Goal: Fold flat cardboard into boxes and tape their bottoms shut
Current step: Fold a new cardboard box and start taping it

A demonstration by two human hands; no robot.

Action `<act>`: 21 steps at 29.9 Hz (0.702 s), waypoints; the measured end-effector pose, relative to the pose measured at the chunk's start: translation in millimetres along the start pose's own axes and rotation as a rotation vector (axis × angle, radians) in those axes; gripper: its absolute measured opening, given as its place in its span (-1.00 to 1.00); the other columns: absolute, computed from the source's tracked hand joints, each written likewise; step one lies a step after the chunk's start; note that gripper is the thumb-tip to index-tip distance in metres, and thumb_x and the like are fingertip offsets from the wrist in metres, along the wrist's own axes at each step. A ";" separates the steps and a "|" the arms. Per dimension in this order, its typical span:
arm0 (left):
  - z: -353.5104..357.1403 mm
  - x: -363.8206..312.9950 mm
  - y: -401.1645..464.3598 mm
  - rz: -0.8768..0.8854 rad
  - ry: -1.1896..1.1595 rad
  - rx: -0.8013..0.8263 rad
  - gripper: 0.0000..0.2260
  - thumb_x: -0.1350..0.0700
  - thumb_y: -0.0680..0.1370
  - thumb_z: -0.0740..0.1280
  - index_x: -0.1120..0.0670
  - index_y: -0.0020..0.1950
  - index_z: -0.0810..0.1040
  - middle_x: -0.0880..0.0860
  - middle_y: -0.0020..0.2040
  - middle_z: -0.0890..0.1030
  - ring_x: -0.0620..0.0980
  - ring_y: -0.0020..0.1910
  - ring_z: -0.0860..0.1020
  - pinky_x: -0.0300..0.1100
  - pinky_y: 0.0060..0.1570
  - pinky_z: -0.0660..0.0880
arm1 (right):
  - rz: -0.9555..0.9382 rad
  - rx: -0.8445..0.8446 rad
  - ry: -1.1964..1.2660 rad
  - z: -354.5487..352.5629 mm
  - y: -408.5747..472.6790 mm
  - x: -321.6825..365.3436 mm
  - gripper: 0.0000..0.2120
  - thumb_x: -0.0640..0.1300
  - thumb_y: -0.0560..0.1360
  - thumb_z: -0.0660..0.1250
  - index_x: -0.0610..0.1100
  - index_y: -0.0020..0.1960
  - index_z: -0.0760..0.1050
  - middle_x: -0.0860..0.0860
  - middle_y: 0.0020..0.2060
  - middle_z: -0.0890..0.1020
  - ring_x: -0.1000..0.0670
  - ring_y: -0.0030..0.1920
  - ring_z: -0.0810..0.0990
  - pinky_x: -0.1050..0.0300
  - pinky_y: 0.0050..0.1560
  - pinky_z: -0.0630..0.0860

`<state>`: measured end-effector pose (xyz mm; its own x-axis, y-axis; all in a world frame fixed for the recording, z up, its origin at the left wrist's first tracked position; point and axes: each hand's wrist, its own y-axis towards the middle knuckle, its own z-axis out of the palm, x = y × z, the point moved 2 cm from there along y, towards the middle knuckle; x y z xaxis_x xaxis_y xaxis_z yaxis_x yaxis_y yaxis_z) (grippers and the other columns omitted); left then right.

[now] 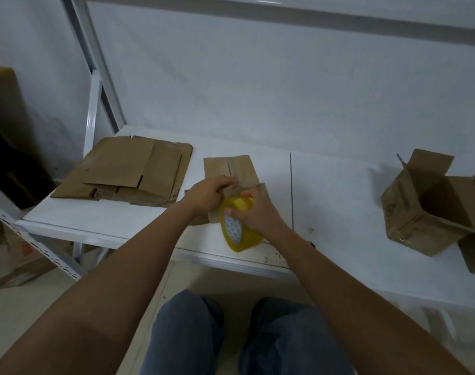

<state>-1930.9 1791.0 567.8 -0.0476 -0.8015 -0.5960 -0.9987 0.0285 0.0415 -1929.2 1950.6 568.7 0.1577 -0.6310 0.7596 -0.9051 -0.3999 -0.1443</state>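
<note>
Cardboard, brown and half-folded into a small box (231, 174), sits at the middle of your white table (149, 220), and much of it is hidden: your two hands and the tape cover its near part, so you cannot see how its bottom flaps lie there. Only the far flaps, with a slit between them, show at twelve o'clock from your hands.

Your left hand (207, 194) lies curled over the box's near edge, fingers bent onto the cardboard; whether they pinch a flap or only press it is hard to make out. Your right hand (254, 215) grips one yellow roll of clear packing tape (235, 228), thumb on its patterned inner core, fingers round the rim. The roll stands on edge against the box, its lower side near the table's front edge.

At ten o'clock lies a stack of flat brown cardboard sheets (125, 171); they overlap, so their count is unclear. At three o'clock stands one open brown cardboard box (420, 209), tipped on its side with flaps spread; nothing can be seen in its dark inside. A second brown box (474, 255) just beside it is cut off by the frame's right edge.
</note>
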 end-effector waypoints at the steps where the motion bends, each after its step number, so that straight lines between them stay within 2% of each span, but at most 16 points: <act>1: -1.2 2.0 2.2 -0.034 -0.015 -0.002 -0.62 0.18 0.64 0.09 -0.07 0.44 0.37 0.02 0.42 0.40 0.06 0.37 0.38 -0.08 0.28 0.33 | 0.018 -0.015 0.048 7.3 -0.9 -0.7 -0.42 0.11 0.44 0.41 -0.06 0.33 0.27 0.00 0.16 0.41 -0.04 0.14 0.45 0.06 0.06 0.43; 4: -1.1 1.7 10.4 -0.025 0.032 0.000 -0.66 0.09 0.66 0.09 -0.02 0.43 0.39 0.01 0.43 0.40 0.05 0.38 0.36 -0.10 0.28 0.29 | 0.075 -0.068 0.277 20.5 -3.3 -8.8 -0.53 0.10 0.52 0.30 -0.04 0.33 0.25 0.01 0.10 0.43 -0.02 0.07 0.47 0.05 0.04 0.48; 6: 2.3 2.2 14.8 0.023 0.074 0.000 -0.67 0.07 0.65 0.13 0.02 0.42 0.42 0.01 0.45 0.38 0.03 0.40 0.34 -0.12 0.30 0.27 | 0.076 -0.087 0.442 27.4 -5.5 -16.1 -0.66 0.01 0.61 0.16 -0.03 0.35 0.27 -0.05 0.17 0.45 0.01 0.04 0.46 0.16 -0.07 0.45; 8: 3.9 3.3 15.7 0.051 0.110 -0.012 -0.66 0.06 0.65 0.16 0.04 0.42 0.42 0.03 0.46 0.36 0.03 0.41 0.33 -0.13 0.30 0.26 | 0.024 -0.103 0.540 34.9 -8.4 -23.4 -0.70 -0.08 0.65 0.07 -0.04 0.37 0.28 -0.03 0.19 0.42 0.05 0.04 0.45 0.24 -0.11 0.45; 10: 4.9 6.4 17.1 0.073 0.132 -0.024 -0.65 0.05 0.64 0.17 0.04 0.42 0.42 0.05 0.46 0.35 0.05 0.41 0.33 -0.10 0.33 0.26 | -0.006 -0.116 0.537 39.6 -8.5 -28.4 -0.70 -0.06 0.66 0.05 -0.01 0.37 0.29 0.02 0.18 0.42 0.06 0.06 0.46 0.24 -0.08 0.46; 13: 4.7 11.4 20.5 0.105 0.144 -0.042 -0.67 0.04 0.64 0.18 0.04 0.40 0.45 0.06 0.44 0.39 0.06 0.41 0.34 -0.05 0.35 0.26 | 0.019 -0.164 0.464 40.2 -2.7 -25.1 -0.70 -0.03 0.64 0.07 0.01 0.36 0.33 0.05 0.12 0.44 0.04 0.04 0.45 0.27 -0.14 0.42; 16: 4.2 16.0 24.6 0.138 0.123 -0.048 -0.69 0.06 0.64 0.19 0.04 0.37 0.49 0.08 0.40 0.44 0.08 0.39 0.37 -0.02 0.36 0.29 | 0.055 -0.224 0.425 43.5 1.1 -18.9 -0.70 0.01 0.62 0.11 0.03 0.34 0.30 0.06 0.06 0.44 0.00 0.01 0.48 0.09 -0.04 0.49; 18: 1.9 14.6 26.4 0.140 0.131 -0.058 -0.69 0.08 0.63 0.20 0.06 0.37 0.49 0.07 0.42 0.42 0.06 0.41 0.34 -0.09 0.37 0.22 | 0.073 -0.266 0.396 46.0 1.0 -16.8 -0.72 0.02 0.61 0.14 0.00 0.30 0.26 0.04 -0.01 0.47 -0.03 -0.05 0.51 -0.02 0.01 0.52; 21: -0.8 12.7 30.5 0.156 0.186 -0.080 -0.69 0.09 0.64 0.18 0.06 0.37 0.48 0.06 0.43 0.41 0.06 0.41 0.35 -0.11 0.34 0.22 | 0.099 -0.268 0.314 45.4 2.2 -14.3 -0.73 0.04 0.61 0.12 -0.07 0.24 0.26 0.01 -0.11 0.47 -0.05 -0.12 0.50 0.05 -0.08 0.45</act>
<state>-1962.0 1781.1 562.1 -0.1896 -0.8873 -0.4203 -0.9748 0.1189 0.1889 -1915.5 1928.6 528.8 -0.0254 -0.4079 0.9127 -0.9870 -0.1346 -0.0877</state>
